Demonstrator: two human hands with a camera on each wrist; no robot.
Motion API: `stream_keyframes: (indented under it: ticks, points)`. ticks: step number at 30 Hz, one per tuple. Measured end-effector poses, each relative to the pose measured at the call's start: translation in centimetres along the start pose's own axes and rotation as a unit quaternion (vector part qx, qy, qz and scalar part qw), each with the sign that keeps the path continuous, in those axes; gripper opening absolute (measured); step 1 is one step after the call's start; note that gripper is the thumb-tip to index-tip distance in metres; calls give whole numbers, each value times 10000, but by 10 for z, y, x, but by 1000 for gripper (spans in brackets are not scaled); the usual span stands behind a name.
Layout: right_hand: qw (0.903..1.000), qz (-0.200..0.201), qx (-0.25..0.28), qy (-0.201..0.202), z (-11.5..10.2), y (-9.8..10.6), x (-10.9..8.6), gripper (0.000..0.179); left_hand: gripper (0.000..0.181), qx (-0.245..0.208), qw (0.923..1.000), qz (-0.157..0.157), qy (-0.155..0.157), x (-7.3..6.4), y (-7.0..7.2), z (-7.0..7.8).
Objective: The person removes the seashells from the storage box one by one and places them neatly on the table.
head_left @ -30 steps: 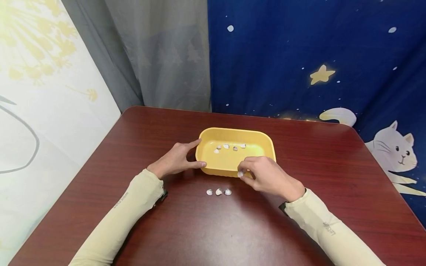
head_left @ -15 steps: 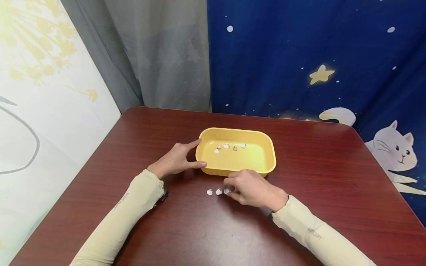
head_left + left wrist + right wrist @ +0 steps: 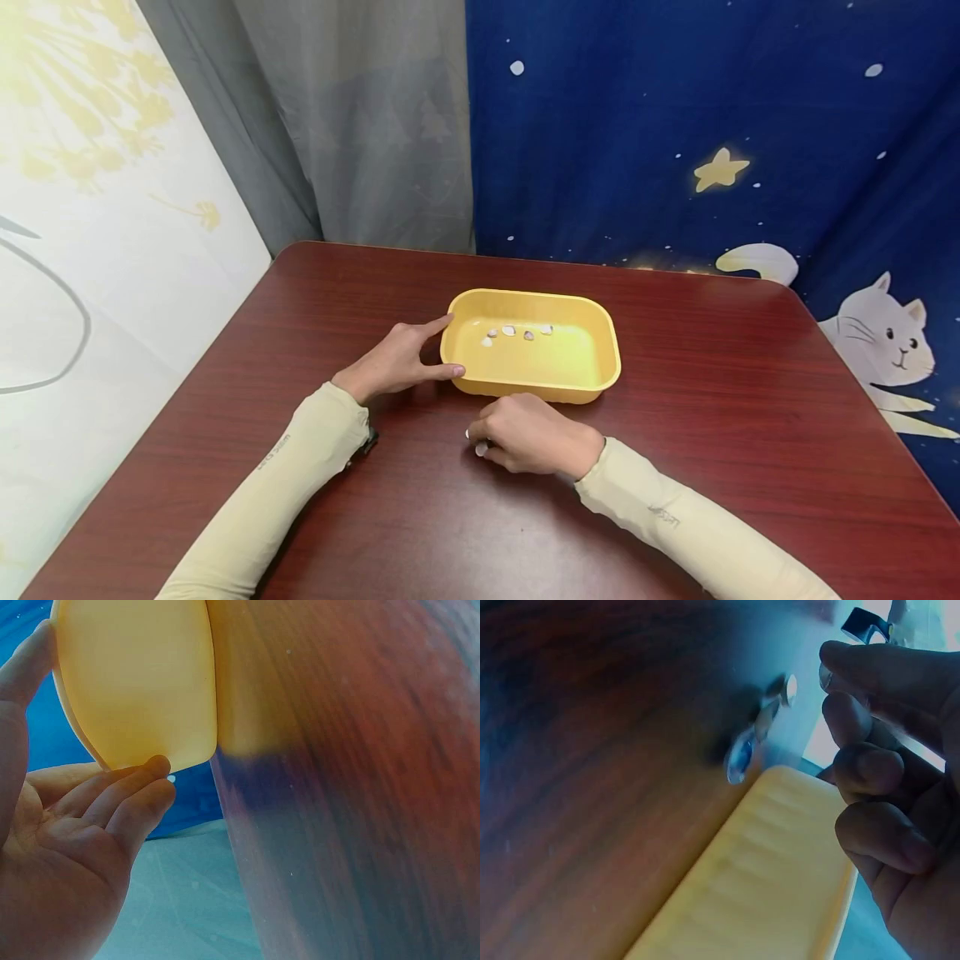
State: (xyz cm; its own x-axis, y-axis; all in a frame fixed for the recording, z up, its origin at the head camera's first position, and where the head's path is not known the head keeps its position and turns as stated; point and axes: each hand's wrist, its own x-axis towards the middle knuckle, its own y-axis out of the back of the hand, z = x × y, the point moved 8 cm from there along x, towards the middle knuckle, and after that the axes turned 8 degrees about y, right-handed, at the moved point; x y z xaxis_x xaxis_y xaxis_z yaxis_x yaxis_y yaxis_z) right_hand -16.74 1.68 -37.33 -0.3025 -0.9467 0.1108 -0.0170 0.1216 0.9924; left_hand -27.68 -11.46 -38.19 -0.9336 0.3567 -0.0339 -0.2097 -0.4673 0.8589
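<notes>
My left hand holds the left end of a yellow plastic basin, thumb at the near rim and a finger at the far left corner. In the left wrist view the fingers bear on the basin's wall. Just in front of the basin, my right hand pinches a small pale seashell between thumb and index finger. Beneath it on the table is a short row of shells; in the head view only a bit of the leftmost shell shows. The right wrist view has the nearest row shell, blurred.
Several small shells lie scattered on the basin's floor, toward its back left. The reddish-brown wooden table extends around the basin. A blue curtain and a grey curtain hang behind the table's far edge.
My right hand has moved left and toward me from the basin's near right rim, carrying the pinched shell, and now covers most of the shell row. The left hand and basin stay put.
</notes>
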Motion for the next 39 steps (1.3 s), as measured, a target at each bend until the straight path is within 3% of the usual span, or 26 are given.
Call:
stream_keyframes:
  ticks: [13, 27, 32, 39]
  points:
    - [9996, -264, 64, -42, -2, -10, 13, 14, 96, -19, 9999, -85, 67, 1, -1, -2]
    - [9995, -318, -19, -45, -3, -12, 16, 11, 95, -7, 10000, -59, 51, 0, 1, -1]
    - [9997, -205, 79, -93, 2, 0, 14, 8, 94, 15, 10000, 8, -6, 0, 1, 0]
    - [9990, 355, -7, -267, 17, 27, 8, 8, 95, 9, 10000, 22, -30, 0, 1, 1]
